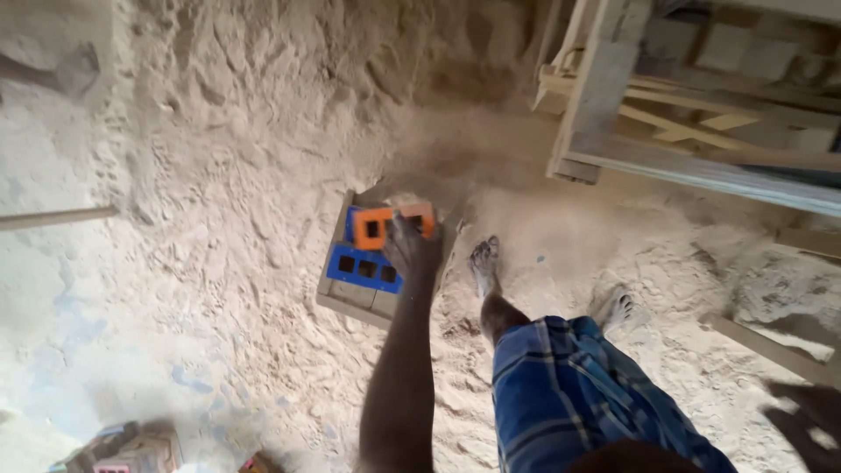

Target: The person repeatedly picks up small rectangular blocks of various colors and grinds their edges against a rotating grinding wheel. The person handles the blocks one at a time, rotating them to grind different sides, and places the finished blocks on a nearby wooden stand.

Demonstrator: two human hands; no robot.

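Observation:
My left hand (410, 250) reaches down and grips an orange plastic frame with rectangular holes (377, 226). The frame rests tilted on a blue plastic frame with similar holes (359, 267). Both lie on a small wooden board (349, 302) in loose sand, with dust in the air just behind them. My right hand (810, 425) hangs blurred at the lower right edge, fingers apart, with nothing in it. My bare feet (484, 261) stand in the sand right of the board, and blue checked shorts (578, 394) cover my legs.
Pale sand (219, 175) covers the ground, heaped at the back. A wooden frame structure (692, 114) stands at the upper right. Wooden planks (771, 346) lie at the right. A thin pole (53, 217) juts in from the left. Coloured objects (131, 448) sit at the bottom left.

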